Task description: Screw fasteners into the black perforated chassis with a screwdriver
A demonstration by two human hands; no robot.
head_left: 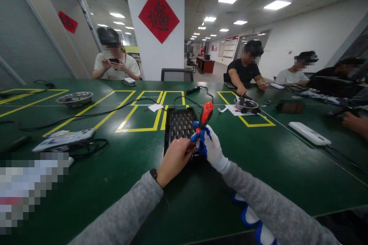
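Note:
A screwdriver (206,115) with a red and black handle points handle-up in my right hand (211,146), which wears a white glove with blue fingertips and is closed around it. My bare left hand (178,155) meets it low down, fingers drawn together by the screwdriver's lower end. What those fingers pinch, if anything, is hidden. Beneath both hands lies an open black case (181,116) with rows of small metal pieces that look like screwdriver bits. Its near end is partly covered by my hands.
A white and blue glove (249,216) lies under my right forearm at the table edge. Metal bowls (74,98) (247,104), cables and a white power strip (309,133) lie on the green table (138,199). Several people sit across it and to the right.

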